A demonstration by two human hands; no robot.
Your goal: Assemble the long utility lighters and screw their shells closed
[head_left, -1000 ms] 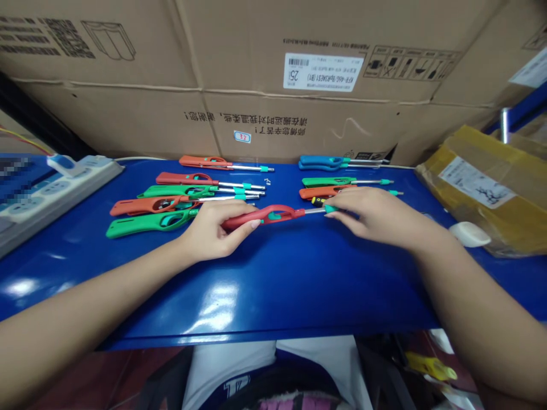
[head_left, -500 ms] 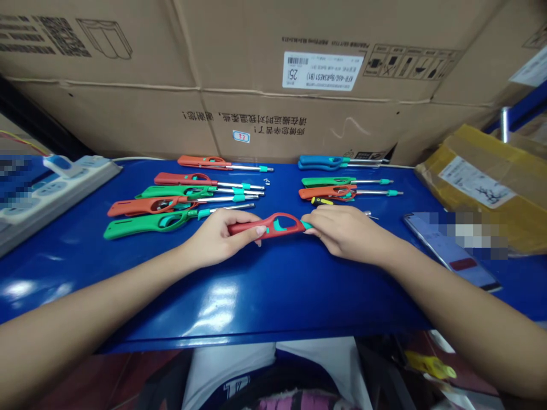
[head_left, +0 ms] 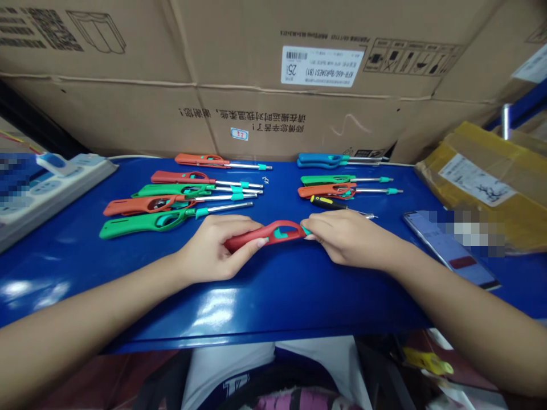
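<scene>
A red gas lighter [head_left: 273, 232] with a teal trigger lies across both hands above the blue table. My left hand [head_left: 222, 245] is wrapped round its handle, thumb along the near side. Fingers of my right hand [head_left: 346, 236] pinch its teal collar at the other end, and the hand hides the nozzle. Behind my left hand rest several lighters, the nearest a green lighter [head_left: 147, 223] with a metal nozzle. Just beyond my right hand lies a black and yellow screwdriver [head_left: 327, 201], its shaft partly covered.
At the back right are a blue lighter pair [head_left: 320, 161], a green lighter [head_left: 322, 180] and an orange lighter [head_left: 325, 191]. A phone [head_left: 448, 247] and a taped yellow package [head_left: 491, 188] are at right. A power strip [head_left: 55, 191] sits left; a large carton [head_left: 248, 62] stands behind.
Both hands and the red lighter have come slightly nearer to me. More of the screwdriver handle now shows. Each hand keeps its hold, and the view has shifted a little.
</scene>
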